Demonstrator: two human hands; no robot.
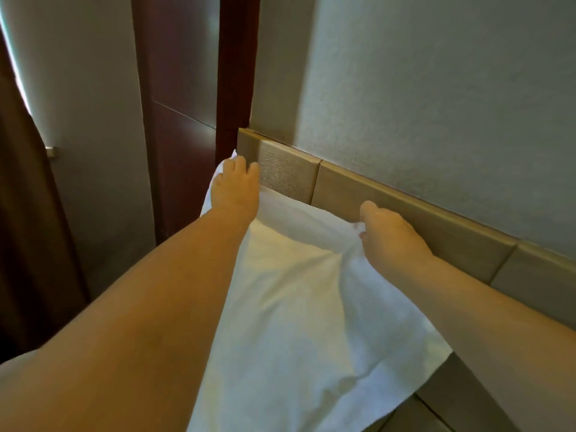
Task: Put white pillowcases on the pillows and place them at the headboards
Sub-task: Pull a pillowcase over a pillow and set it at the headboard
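A pillow in a white pillowcase (293, 307) lies against the beige padded headboard (389, 210), its long side running from the far left corner toward the lower right. My left hand (235, 188) rests on the pillow's far corner, fingers curled over the fabric at the headboard's end. My right hand (389, 233) pinches a bunch of the white pillowcase along the top edge, close to the headboard. Both forearms stretch across the frame and cover part of the pillow.
A grey textured wall (436, 88) rises behind the headboard. A dark red wooden door or frame (187, 104) stands left of the headboard's end. A brown curtain (28, 229) hangs at the far left.
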